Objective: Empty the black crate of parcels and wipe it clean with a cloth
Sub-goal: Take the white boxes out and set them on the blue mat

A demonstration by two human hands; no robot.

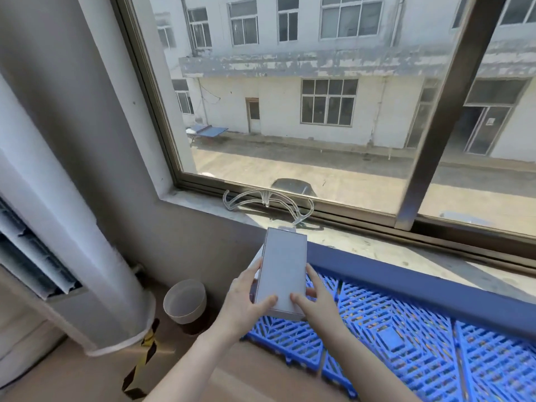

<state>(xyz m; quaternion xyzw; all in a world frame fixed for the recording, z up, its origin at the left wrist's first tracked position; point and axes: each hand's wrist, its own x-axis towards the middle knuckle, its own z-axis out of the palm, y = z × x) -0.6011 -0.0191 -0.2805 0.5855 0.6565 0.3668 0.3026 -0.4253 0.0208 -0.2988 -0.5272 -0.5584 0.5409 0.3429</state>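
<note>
while the black crate lies outside the view, one parcel (281, 268), a flat white box with no legible label or writing, is held above the left end of the blue grid pallet (406, 343). the left hand (246, 300) clasps its left edge, thumb on top. the right hand (314, 297) clasps its right edge, thumb on top. the pallet's right part is cut off by the frame. a grey bin (185, 300) stands on the floor left of the pallet. a clear hanger (266, 203) lies on the window sill (377, 245) beyond.
</note>
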